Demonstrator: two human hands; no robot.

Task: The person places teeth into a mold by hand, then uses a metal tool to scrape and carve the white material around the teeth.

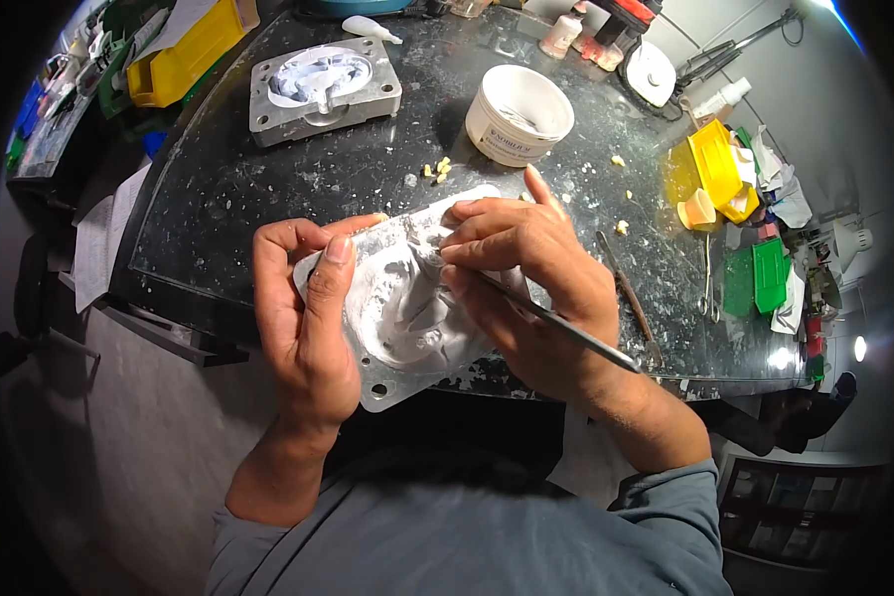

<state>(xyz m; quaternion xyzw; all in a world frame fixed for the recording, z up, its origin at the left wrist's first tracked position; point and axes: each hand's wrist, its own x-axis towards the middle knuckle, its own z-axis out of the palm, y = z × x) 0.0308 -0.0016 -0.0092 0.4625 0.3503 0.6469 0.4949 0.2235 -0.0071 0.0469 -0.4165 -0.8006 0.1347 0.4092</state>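
Observation:
Near the table's front edge, my left hand [313,298] grips the left side of a metal mould half [378,390], thumb on top. White plaster [397,308] fills its middle, with a curved hollow. My right hand [531,283] holds a thin metal tool [576,336] like a pen, its fingertips over the plaster's upper right part; the tool's working tip is hidden by the fingers. A second metal mould half [333,111] with white plaster inside lies at the back left. Behind my right hand stands an open white tub [517,124] with a label.
A thin brown-handled tool [631,298] lies right of my right hand. Yellow crumbs [437,170] are scattered on the black table [209,199]. A small white squeeze bottle [371,30] lies at the back. Yellow bins [717,169] and a green bin [768,275] stand at the right.

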